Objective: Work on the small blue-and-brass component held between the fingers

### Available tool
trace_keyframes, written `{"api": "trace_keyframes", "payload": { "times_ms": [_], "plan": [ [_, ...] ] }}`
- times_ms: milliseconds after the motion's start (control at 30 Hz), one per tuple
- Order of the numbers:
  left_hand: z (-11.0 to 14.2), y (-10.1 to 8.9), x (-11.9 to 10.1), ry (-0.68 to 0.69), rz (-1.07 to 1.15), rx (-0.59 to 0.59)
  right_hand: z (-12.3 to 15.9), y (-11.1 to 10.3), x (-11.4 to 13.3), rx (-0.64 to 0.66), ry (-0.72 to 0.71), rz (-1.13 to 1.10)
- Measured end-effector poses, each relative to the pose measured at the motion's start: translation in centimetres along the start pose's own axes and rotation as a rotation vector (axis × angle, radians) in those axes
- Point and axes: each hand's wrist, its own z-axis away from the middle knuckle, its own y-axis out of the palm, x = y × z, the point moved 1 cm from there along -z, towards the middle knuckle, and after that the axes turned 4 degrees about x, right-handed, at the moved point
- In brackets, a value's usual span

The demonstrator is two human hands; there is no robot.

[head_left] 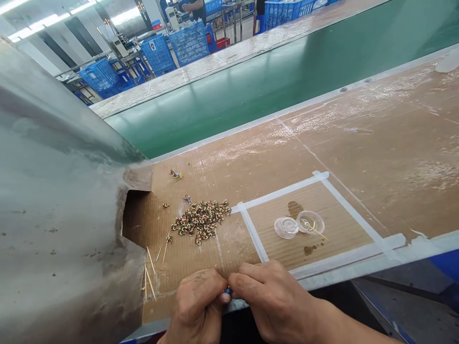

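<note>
My left hand and my right hand meet at the front edge of the table, fingers closed. Pinched between their fingertips is a small blue piece, mostly hidden by the fingers. Beyond them lies a heap of tiny brown, cream and red painted parts. Near the heap are a small figure with blue on it and, further back, a figure with a yellow part. Several thin wooden sticks lie to the left of my left hand.
A clear plastic cup holding a stick and its lid sit inside a white tape frame, beside wet spots. A metal panel stands at left. Behind run a green conveyor belt and blue crates; a person's arm shows far back.
</note>
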Motion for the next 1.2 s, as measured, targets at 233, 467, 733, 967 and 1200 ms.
{"api": "trace_keyframes", "payload": {
  "times_ms": [233,467,733,967,1200],
  "plan": [
    [-0.1,0.2,0.3,0.015,0.019,0.031,0.0,0.0,-0.3,0.034,-0.011,0.029],
    [0.6,-0.1,0.6,-0.005,0.006,0.075,0.2,0.0,-0.3,0.024,-0.007,0.020],
    [0.3,-0.3,0.3,-0.018,-0.051,0.080,0.1,-0.1,-0.2,0.063,0.021,-0.008],
    [-0.2,-0.7,0.4,0.033,-0.056,0.082,0.0,0.4,-0.4,0.087,0.018,0.025],
    [-0.4,-0.9,0.9,0.091,-0.087,0.077,-0.1,0.6,-0.9,0.117,0.036,0.059]
  ]
}}
